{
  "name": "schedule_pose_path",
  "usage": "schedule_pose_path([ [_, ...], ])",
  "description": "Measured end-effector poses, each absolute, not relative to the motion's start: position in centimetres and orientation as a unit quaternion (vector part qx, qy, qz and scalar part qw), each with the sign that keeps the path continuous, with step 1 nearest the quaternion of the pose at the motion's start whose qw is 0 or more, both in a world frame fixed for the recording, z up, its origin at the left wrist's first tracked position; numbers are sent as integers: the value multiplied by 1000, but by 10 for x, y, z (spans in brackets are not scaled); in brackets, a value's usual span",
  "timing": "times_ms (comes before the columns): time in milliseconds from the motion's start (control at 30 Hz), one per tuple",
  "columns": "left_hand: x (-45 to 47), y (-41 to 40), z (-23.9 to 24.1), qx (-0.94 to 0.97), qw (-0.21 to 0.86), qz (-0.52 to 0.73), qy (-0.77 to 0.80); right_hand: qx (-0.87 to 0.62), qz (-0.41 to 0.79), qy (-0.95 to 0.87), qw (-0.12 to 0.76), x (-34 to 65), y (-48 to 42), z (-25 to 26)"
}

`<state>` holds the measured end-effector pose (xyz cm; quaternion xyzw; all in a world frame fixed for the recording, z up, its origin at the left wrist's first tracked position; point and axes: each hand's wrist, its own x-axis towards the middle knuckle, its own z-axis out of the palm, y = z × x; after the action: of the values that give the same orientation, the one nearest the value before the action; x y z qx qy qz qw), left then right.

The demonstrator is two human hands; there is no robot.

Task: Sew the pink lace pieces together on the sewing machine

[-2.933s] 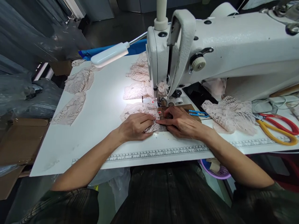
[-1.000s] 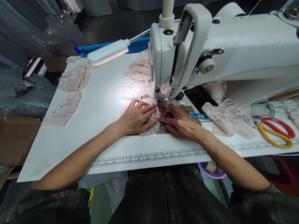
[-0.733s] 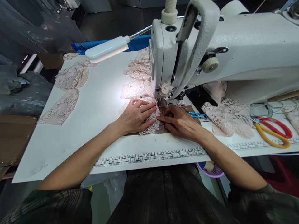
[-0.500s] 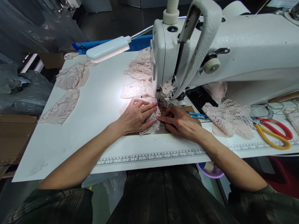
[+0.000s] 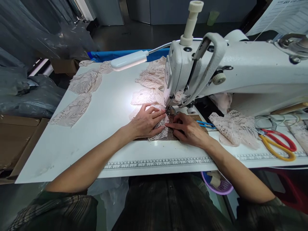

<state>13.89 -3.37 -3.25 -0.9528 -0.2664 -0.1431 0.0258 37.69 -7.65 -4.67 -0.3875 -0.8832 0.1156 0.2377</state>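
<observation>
My left hand point(image 5: 148, 123) lies flat on a pale pink lace piece point(image 5: 157, 134), fingers stretched toward the presser foot point(image 5: 168, 110) of a white sewing machine point(image 5: 179, 70). On the other side of the foot, my right hand point(image 5: 189, 130) has curled fingers, with a fingertip at the lace's right edge. It looks closed on that edge, though the thumb is mostly hidden. More of the lace reaches back under my left fingers, beside the needle area. Blue thread snips point(image 5: 204, 124) lie just beyond my right hand.
Cut lace pieces point(image 5: 72, 110) lie at the table's left, and gathered lace point(image 5: 151, 75) lies behind the foot. A lace bundle point(image 5: 237, 128) and red-yellow scissors point(image 5: 279, 144) are at right. A lamp point(image 5: 130, 61) hangs over the table point(image 5: 108, 93). A purple basket point(image 5: 222, 189) is below.
The camera view has tilted up and shifted slightly, so the scene sits lower and more of the floor behind shows. Both hands keep nearly the same place on the lace by the foot.
</observation>
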Motion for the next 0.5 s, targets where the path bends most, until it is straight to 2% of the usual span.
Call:
schedule_pose_path([
  [500, 137, -32, -33, -954, -3, -129, -272, -398, 149, -876, 229, 378, -77, -46],
])
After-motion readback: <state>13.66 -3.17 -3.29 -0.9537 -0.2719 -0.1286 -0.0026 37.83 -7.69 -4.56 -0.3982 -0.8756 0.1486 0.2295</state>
